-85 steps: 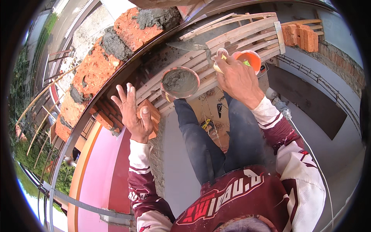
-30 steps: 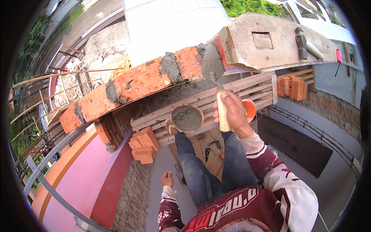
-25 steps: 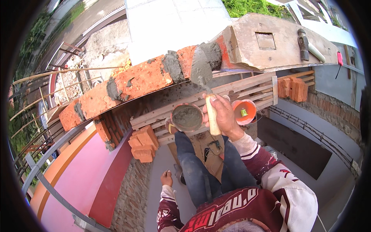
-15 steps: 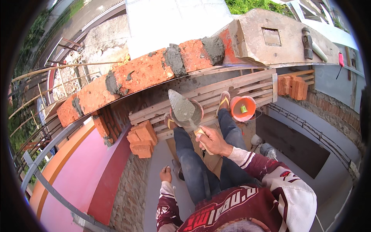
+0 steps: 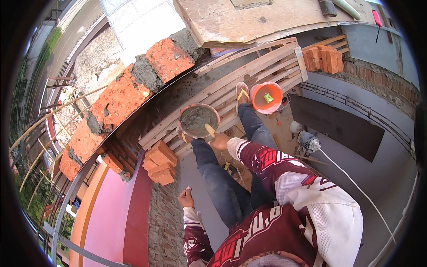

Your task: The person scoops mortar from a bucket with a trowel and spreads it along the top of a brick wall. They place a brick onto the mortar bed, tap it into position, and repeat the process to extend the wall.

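Observation:
My right hand (image 5: 219, 141) grips the wooden handle of a trowel (image 5: 209, 129), which dips into a round bucket (image 5: 181, 123) of wet grey mortar (image 5: 199, 119). The blade cannot be made out in the mortar. My left hand (image 5: 186, 198) hangs beside my left leg with its fingers curled and nothing visible in it. Ahead and to the left runs a course of orange bricks (image 5: 121, 99) with grey mortar joints (image 5: 147, 74) between them. An orange bucket (image 5: 274, 109) with liquid and a small green packet (image 5: 268, 97) stands by my right foot.
Under my feet is a slatted wooden platform (image 5: 249, 66). Stacked bricks (image 5: 161, 161) lie at its left, more bricks (image 5: 329, 60) at the far right. A hammer (image 5: 328, 8) rests on the wooden board (image 5: 222, 22). A white cable (image 5: 351, 180) trails at right.
My right hand has lowered the mortar-covered trowel into the bucket, and its blade has dropped from sight. The view has turned and shifted. My left hand stays low with fingers curled.

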`<action>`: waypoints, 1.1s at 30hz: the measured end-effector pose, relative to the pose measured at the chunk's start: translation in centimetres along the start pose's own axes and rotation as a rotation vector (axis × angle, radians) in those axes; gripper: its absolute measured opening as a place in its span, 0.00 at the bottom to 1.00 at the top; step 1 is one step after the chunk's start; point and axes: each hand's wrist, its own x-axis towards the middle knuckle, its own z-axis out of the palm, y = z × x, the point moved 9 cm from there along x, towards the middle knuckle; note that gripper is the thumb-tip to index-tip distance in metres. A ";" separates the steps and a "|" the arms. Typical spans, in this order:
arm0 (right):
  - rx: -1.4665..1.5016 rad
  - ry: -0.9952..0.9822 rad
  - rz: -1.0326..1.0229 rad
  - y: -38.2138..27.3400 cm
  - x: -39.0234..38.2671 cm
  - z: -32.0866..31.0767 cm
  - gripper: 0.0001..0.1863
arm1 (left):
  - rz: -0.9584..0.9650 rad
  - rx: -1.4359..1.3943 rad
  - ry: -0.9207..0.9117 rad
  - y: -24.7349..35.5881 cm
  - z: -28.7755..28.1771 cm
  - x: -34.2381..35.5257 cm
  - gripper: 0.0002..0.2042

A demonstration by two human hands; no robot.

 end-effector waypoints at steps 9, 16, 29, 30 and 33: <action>0.044 0.356 -0.948 -12.5 -19.5 -3.3 0.39 | -0.011 -0.779 -0.445 21.4 13.9 -4.1 0.41; -0.148 0.482 -0.204 0.4 -18.0 -15.4 0.38 | 0.390 -0.350 -0.286 33.6 14.4 -10.4 0.30; 0.687 0.416 0.477 37.1 -25.3 -8.9 0.46 | -0.025 0.478 -0.359 6.2 14.3 -10.2 0.36; 0.821 0.457 0.495 37.3 -25.5 -8.2 0.46 | 0.001 0.492 -0.359 8.3 14.4 -9.7 0.36; 0.858 0.402 0.328 31.6 -24.4 -9.7 0.44 | 0.088 0.506 -0.356 15.2 14.9 -9.1 0.36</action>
